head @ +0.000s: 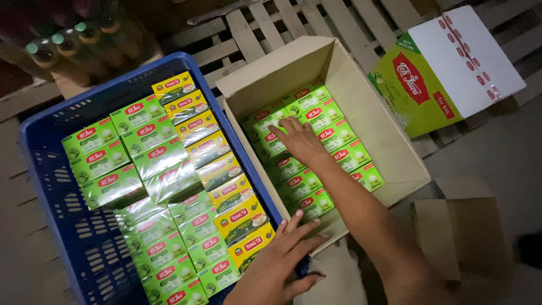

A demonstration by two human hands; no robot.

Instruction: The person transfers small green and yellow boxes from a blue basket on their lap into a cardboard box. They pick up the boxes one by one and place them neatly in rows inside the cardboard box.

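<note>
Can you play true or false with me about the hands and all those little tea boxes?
1. The right hand is reaching into the cardboard box. True.
2. The blue crate holds only green packs. False: a row of yellow packs runs along its right side beside the green packs.
3. The left hand is lifting a pack high in the air. False: it rests flat with fingers spread at the crate's near corner, holding nothing.
4. The cardboard box has green packs inside. True.
5. Bottles with caps stand beyond the crate. True.
6. The white and green carton sits inside the crate. False: it lies on the wooden slats, beyond the cardboard box.
</note>
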